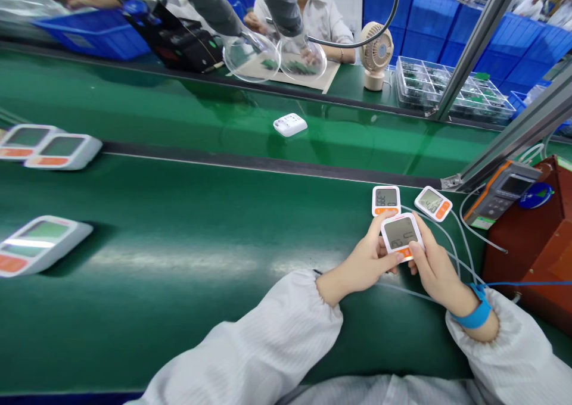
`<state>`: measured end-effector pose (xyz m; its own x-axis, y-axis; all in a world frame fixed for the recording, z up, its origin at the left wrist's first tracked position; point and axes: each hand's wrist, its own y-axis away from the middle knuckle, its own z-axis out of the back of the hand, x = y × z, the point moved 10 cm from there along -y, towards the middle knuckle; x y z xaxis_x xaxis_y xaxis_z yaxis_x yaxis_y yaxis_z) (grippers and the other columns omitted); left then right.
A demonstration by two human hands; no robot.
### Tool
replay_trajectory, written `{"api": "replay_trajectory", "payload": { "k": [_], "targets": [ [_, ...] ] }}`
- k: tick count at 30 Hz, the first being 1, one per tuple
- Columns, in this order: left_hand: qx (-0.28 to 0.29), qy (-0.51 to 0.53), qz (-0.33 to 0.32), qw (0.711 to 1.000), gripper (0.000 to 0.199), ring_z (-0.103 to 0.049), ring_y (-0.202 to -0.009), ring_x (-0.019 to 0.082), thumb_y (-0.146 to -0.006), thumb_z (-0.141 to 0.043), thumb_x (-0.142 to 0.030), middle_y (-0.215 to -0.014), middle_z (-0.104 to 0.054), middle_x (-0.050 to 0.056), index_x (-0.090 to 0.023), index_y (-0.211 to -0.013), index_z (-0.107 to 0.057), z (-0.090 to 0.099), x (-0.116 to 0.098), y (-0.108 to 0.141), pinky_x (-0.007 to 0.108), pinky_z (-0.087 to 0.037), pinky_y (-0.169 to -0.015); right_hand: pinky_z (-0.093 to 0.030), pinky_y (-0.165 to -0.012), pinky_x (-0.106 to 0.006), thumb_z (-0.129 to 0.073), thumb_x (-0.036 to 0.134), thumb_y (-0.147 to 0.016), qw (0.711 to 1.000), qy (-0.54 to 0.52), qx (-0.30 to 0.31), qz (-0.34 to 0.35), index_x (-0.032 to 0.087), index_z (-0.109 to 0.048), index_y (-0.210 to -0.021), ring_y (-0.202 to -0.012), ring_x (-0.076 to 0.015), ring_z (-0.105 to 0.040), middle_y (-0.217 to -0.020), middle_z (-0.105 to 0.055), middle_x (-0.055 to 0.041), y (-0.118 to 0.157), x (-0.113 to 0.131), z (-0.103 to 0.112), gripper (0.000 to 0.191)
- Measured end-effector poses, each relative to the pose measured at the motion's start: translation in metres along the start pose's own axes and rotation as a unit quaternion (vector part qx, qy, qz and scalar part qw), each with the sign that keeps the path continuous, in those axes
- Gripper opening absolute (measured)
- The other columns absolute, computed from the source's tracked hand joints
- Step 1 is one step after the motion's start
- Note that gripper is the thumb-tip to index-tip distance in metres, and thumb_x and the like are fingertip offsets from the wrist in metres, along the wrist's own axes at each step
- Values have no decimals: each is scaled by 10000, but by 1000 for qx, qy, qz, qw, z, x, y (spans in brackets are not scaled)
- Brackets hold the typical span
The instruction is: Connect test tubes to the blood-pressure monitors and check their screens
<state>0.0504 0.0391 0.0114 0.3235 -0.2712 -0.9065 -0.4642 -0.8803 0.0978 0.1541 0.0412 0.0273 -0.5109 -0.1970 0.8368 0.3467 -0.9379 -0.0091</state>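
Observation:
Between my two hands is a white blood pressure monitor with a grey display and orange buttons, screen facing up. My left hand grips its left side, fingers curled underneath. My right hand, with a blue band at the wrist, holds the right side, its thumb by the orange buttons. Just behind it lies a second monitor with digits lit. A third monitor rests tilted to the right, a pale tube running near it. More monitors stand at the far left, one closer to me.
At right are a grey-orange handheld meter and a brown box beside a slanted metal post. A white unit lies on the green belt. Beyond it are a fan, clear trays and a co-worker.

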Motion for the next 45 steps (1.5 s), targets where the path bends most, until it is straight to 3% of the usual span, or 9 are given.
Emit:
{"api": "replay_trajectory", "payload": {
  "k": [11, 20, 26, 30, 33, 36, 41, 43, 45],
  "targets": [
    [13, -16, -29, 999, 756, -628, -741, 120, -863, -722, -288, -997, -610, 16, -279, -1437, -231, 0, -3, -1, 234, -506, -609, -520, -578, -270, -335, 465, -1082, 998, -54, 15, -19, 171, -219, -1606, -603, -159, -586, -776, -616, -24, 0, 0, -3, 612],
    [19, -7, -36, 999, 761, -656, -790, 157, -861, -729, -319, -1027, -609, 35, -284, -1434, -229, -1, -3, -1, 262, -515, -633, -514, -608, -284, -335, 436, -1083, 1000, -5, 9, 3, 190, -225, -1599, -615, -165, -619, -806, -654, -16, -1, 0, 0, 582],
    [10, -9, -5, 1000, 883, -614, -781, 139, -835, -751, -325, -1034, -624, 44, -287, -1506, -178, 1, 3, -2, 284, -526, -681, -499, -595, -259, -438, 419, -1061, 994, 64, -71, 45, 208, -398, -1504, -662, -154, -613, -923, -673, -27, 0, 10, 17, 492],
    [5, -23, 14, 1000, 920, -624, -756, 143, -858, -712, -354, -1014, -676, 70, -254, -1550, -114, 1, 7, -1, 311, -525, -715, -509, -658, -292, -448, 407, -1055, 971, 160, -154, 92, 180, -515, -1368, -712, -173, -621, -1034, -675, -65, 1, 19, 37, 392],
    [-11, -57, 23, 998, 870, -625, -707, 136, -869, -678, -345, -955, -678, 55, -221, -1551, -151, 3, 8, 1, 317, -528, -712, -513, -775, -352, -427, 411, -1061, 940, 242, -209, 115, 157, -585, -1227, -869, -226, -639, -1101, -663, -95, 0, 21, 52, 343],
    [-16, -89, 21, 996, 750, -633, -700, 138, -864, -653, -318, -898, -664, 29, -213, -1514, -295, 5, 6, 2, 309, -531, -702, -499, -830, -394, -401, 378, -1070, 921, 306, -211, 112, 144, -606, -1189, -934, -259, -623, -1054, -661, -101, -4, 16, 58, 333],
    [-83, -204, -39, 975, 350, -625, -666, 140, -863, -624, -341, -813, -685, 47, -153, -1157, -650, 27, -25, 4, 274, -507, -634, -478, -933, -443, -489, 329, -1033, 894, 337, -249, 161, 109, -607, -1223, -1114, -306, -555, -1186, -588, -169, 3, 35, 61, 314],
    [-146, -252, -81, 953, 319, -656, -707, 161, -874, -606, -365, -833, -712, 65, -151, -1101, -671, 48, -47, 13, 290, -528, -674, -493, -900, -397, -503, 271, -1031, 915, 288, -194, 206, 146, -615, -1178, -1043, -253, -581, -1121, -614, -121, 6, 46, 43, 223],
    [-222, -318, -115, 915, 326, -686, -774, 186, -884, -588, -402, -883, -736, 79, -162, -1085, -681, 78, -69, 30, 320, -551, -748, -512, -822, -323, -508, 225, -1036, 943, 215, -53, 249, 176, -614, -1101, -915, -183, -604, -1005, -633, -57, 10, 54, 7, 134]
  ]
}}
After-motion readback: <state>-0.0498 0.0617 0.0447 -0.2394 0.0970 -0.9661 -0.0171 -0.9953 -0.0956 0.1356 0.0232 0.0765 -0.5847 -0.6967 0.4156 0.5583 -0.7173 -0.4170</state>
